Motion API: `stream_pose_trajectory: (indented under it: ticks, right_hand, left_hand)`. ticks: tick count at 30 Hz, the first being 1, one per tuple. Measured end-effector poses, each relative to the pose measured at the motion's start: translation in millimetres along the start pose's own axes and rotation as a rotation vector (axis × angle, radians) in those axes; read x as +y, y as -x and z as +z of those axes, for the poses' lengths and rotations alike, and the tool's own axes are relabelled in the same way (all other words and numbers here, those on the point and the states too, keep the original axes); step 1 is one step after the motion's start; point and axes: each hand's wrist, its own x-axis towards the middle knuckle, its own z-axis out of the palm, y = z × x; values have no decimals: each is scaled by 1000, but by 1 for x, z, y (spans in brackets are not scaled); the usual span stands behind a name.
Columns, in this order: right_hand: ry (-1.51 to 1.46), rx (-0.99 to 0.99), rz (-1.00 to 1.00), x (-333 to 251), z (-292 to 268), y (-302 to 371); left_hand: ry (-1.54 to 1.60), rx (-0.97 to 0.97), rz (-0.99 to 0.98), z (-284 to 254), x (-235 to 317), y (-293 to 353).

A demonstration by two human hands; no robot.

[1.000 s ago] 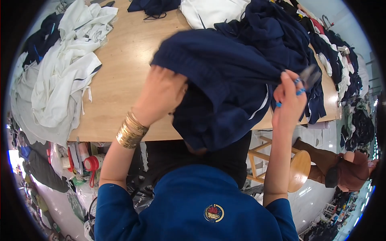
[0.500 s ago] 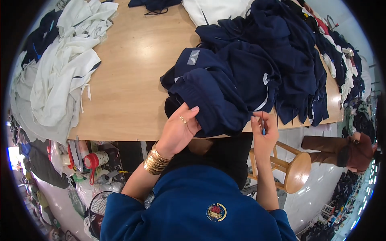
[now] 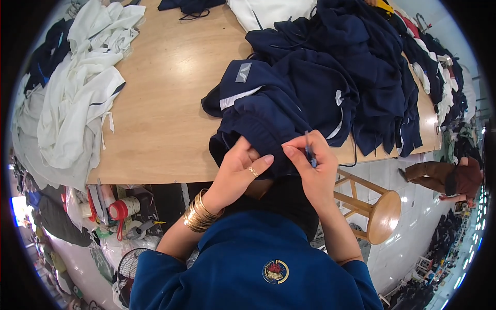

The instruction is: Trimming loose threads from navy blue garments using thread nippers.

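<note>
A navy garment (image 3: 289, 93) with white trim and a grey patch lies at the table's front edge, a gathered, ribbed band along its near part. My left hand (image 3: 238, 173), with gold bracelets at the wrist, is closed on this band, its fingertips tucked behind the cloth and the thumb outside. Close to the band's right side is my right hand (image 3: 314, 168), thumb and forefinger pinched together. Small blue-handled thread snips (image 3: 311, 157) are tucked in its fingers, the thin metal tip pointing up. Whether the pinch also holds a thread is too small to tell.
More navy garments (image 3: 377, 98) are heaped at the right of the wooden table (image 3: 160, 103). White garments (image 3: 77, 108) lie at its left end. A wooden stool (image 3: 382, 217) stands on the right, with another person (image 3: 462, 175) farther off. Below the left edge sits a red-lidded bottle (image 3: 121, 207).
My right hand has moved left, from the garment's right side to the gathered band, with the snips still in it. My left hand has shifted its hold, its fingers now behind the band.
</note>
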Motion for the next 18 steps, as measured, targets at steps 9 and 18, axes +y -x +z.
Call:
stream_pose_trajectory:
  ticks: [9,18]
  right_hand:
    - [92,68,30,-16,-9,17]
    - [228,-99,-43,-28,-18,25]
  left_hand:
    - [-158,488,618,30,-16,0]
    - [-353,371,407,23,-5,8]
